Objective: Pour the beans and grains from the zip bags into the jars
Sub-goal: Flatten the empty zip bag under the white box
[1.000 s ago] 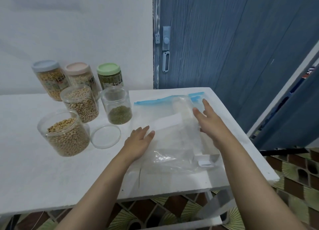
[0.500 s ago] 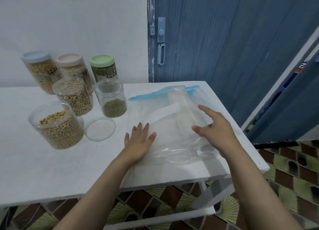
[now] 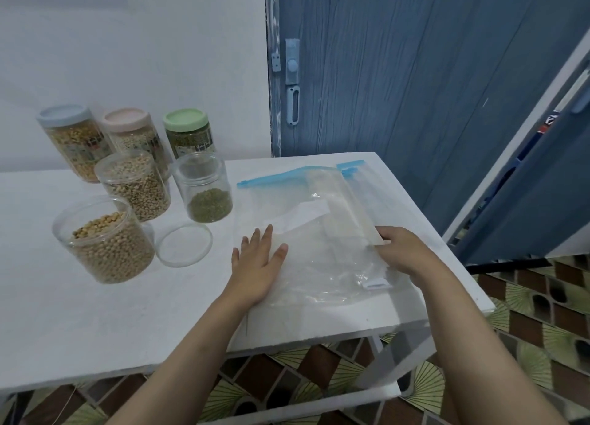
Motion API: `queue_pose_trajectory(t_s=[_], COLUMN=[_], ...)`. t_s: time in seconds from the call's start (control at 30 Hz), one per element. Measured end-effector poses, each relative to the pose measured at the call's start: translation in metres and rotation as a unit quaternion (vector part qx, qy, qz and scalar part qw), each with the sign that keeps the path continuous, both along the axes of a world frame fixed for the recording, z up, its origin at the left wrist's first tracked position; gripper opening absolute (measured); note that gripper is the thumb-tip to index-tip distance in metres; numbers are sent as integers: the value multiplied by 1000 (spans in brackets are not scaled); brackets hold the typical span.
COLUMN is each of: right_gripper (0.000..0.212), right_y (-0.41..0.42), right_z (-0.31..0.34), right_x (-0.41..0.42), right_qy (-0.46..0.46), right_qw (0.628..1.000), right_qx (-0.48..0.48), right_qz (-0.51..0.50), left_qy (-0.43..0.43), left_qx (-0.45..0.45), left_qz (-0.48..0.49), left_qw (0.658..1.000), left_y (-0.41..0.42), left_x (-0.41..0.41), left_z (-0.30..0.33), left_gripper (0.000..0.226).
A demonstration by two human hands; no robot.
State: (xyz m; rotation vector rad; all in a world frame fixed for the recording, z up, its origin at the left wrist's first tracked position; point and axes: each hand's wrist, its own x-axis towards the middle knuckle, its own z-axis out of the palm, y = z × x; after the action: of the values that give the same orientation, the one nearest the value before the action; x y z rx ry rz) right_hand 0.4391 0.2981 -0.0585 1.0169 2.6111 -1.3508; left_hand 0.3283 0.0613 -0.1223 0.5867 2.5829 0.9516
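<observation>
A clear, empty-looking zip bag point(image 3: 322, 258) with a blue zipper strip lies flat on the right part of the white table point(image 3: 95, 316). A pale folded band of bag runs diagonally across it. My left hand point(image 3: 255, 265) presses flat on the bag's left edge, fingers straight. My right hand point(image 3: 404, 252) pinches the lower end of the folded band. To the left stand an open jar of yellow beans point(image 3: 107, 242), a jar of pale beans point(image 3: 135, 187) and an open jar with a little green grain point(image 3: 204, 188).
A loose clear lid point(image 3: 183, 244) lies between the jars and my left hand. Three lidded jars, one of them the green-lidded jar point(image 3: 188, 131), stand at the back by the wall. A blue door point(image 3: 415, 73) rises behind the table. The table's right edge is close to my right wrist.
My right hand came down from hovering over the bag and now pinches the folded band's lower end. My left hand stayed flat on the bag's left edge.
</observation>
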Motion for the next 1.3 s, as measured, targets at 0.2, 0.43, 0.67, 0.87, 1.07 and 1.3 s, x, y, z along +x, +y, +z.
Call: queue_pose_trajectory(t_s=[0.2,0.43,0.67,0.87,1.07,1.3], right_gripper=[52,48,47,44,46,45], right_y=[-7,-11,-18,-25,-28,-36], right_z=[11,40,51,62,82,82], right_x=[1,9,7,12,16,15], right_qy=[77,188,329,386,317,295], right_qw=[996,963,899,909,942,915], right_qx=[42,174,260,100,-83,-272], right_qz=[-26,-84,-125,-121,-76,-45], left_qy=[7,2,2,-2,33,79], left_qx=[-2,7,-12,-42,-169,-193], left_qz=[2,8,8,-18,-55,-48], left_qw=[1000,1000,1000,999,984,977], left_y=[2,4,11,18,36,38], left_x=[-1,0,0,-5,-10,-18], left_z=[-6,-4,3,12,21,4], left_gripper=[62,63,63,61,65,73])
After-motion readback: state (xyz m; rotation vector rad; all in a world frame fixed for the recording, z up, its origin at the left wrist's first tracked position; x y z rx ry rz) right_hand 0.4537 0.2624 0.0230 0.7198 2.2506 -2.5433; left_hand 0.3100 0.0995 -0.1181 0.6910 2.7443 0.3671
